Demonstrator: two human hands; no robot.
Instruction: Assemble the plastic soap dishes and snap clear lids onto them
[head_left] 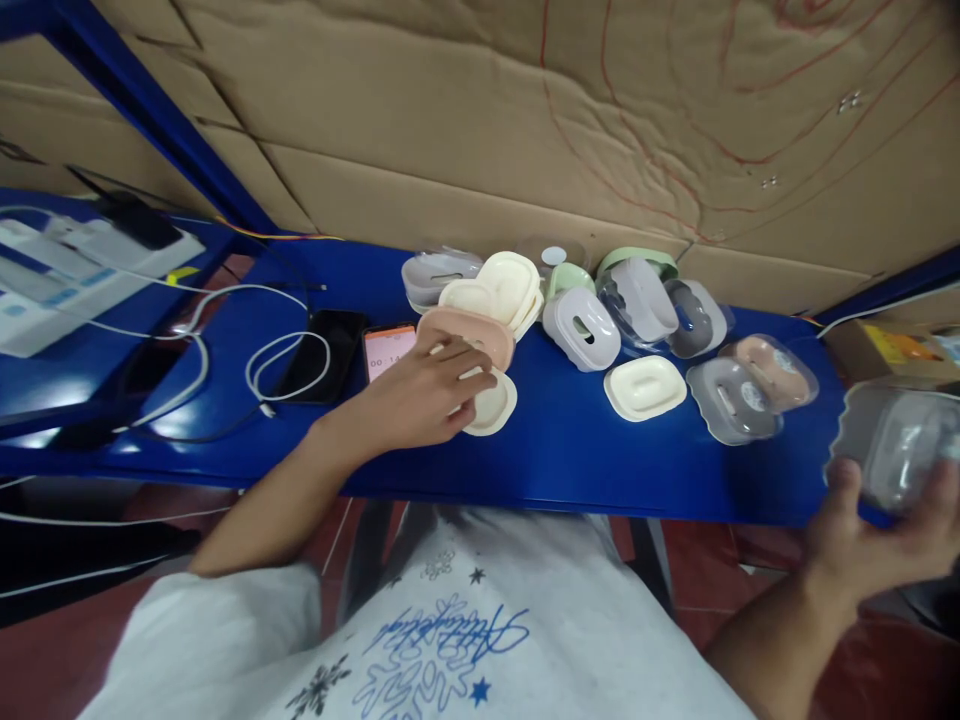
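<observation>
My left hand (431,395) lies over a pink oval tray (487,338) and a cream oval tray (495,405), its fingers apart and slightly bent. The fingertips are at the cream tray; whether they press on it I cannot tell. At the far right my right hand (877,535) grips a clear, greyish plastic box (904,440) with a wavy rim, thumb and fingers at its near side. Part of that hand is blurred. Stacked cream trays (510,285) lie behind the pink one. Another cream tray (645,387) sits alone near the table's middle.
Lilac slotted trays (582,328), green trays (637,262) and clear covers crowd the back of the blue table (555,460). Two covered boxes (735,400) stand at right. A phone (386,350), white cables (202,350) and a power strip (90,270) lie left. A cardboard box (885,350) stands far right.
</observation>
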